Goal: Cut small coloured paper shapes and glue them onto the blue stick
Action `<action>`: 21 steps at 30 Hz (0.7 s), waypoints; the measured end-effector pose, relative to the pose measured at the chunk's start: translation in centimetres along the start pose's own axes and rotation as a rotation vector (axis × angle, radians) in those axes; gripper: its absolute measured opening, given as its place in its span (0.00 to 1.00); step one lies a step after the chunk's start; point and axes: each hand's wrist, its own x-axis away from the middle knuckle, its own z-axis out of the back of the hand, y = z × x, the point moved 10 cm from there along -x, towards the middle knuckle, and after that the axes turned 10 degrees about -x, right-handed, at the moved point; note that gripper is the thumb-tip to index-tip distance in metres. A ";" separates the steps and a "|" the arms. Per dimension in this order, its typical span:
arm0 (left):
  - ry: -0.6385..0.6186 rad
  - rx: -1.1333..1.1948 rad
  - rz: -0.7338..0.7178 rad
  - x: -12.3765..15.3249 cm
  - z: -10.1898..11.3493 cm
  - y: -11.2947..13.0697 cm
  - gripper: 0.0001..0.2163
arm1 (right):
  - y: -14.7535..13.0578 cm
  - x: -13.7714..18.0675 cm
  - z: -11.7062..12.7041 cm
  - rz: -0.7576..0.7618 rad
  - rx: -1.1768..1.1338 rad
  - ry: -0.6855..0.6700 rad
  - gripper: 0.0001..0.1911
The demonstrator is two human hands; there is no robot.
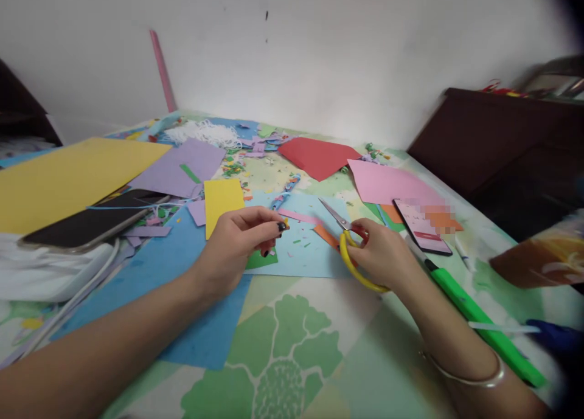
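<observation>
My left hand (pixel 241 233) is closed in a pinch on a tiny yellow paper scrap (pixel 287 222), mostly covered by the fingertips. To its right, my right hand (pixel 385 252) grips scissors (pixel 351 249) with yellow handles; their blades point up and left, towards the back of the table, and look nearly together. Below both hands lies a light blue sheet (pixel 296 262) sprinkled with small green snippets. A pink strip (pixel 298 215), an orange strip (pixel 325 235) and a green paper piece (pixel 264 259) rest on that sheet. A blue patterned stick-like item (pixel 285 191) lies behind them.
Yellow (pixel 82 169), purple (pixel 182 163), red (pixel 319 154) and pink (pixel 396 182) sheets surround the work area. On the left is a dark phone (pixel 91 221); on the right, a lit phone (pixel 422 227), a green cutter-like tool (pixel 483 322) and a brown drink container (pixel 542 255).
</observation>
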 end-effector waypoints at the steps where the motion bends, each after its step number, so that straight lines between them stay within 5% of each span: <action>1: -0.014 -0.012 0.002 0.0 -0.2 -0.1 0.01 | 0.2 -0.1 -0.1 0.003 0.017 -0.006 0.20; 4: -0.048 -0.033 0.020 0.1 -0.7 -0.6 0.01 | 0.1 0.1 -0.1 0.013 0.065 0.008 0.23; 8: -0.101 -0.017 0.058 0.3 -1.6 -1.3 0.00 | -1.3 0.9 0.8 0.091 0.098 0.077 0.14; 11: -0.190 -0.003 0.103 0.7 -2.9 -2.0 0.01 | -3.9 2.0 1.5 0.279 -0.208 0.099 0.10; 13: -0.260 0.015 0.144 1.2 -3.8 -2.6 0.01 | -5.5 2.8 0.7 0.381 -0.644 -0.060 0.08; 16: -0.371 0.080 0.191 2.0 -5.2 -3.1 0.02 | -6.9 3.8 -2.1 0.301 -1.147 -0.400 0.12; 21: -0.471 0.091 0.223 2.7 -6.3 -3.6 0.00 | -7.8 4.9 -4.6 0.202 -1.403 -0.634 0.12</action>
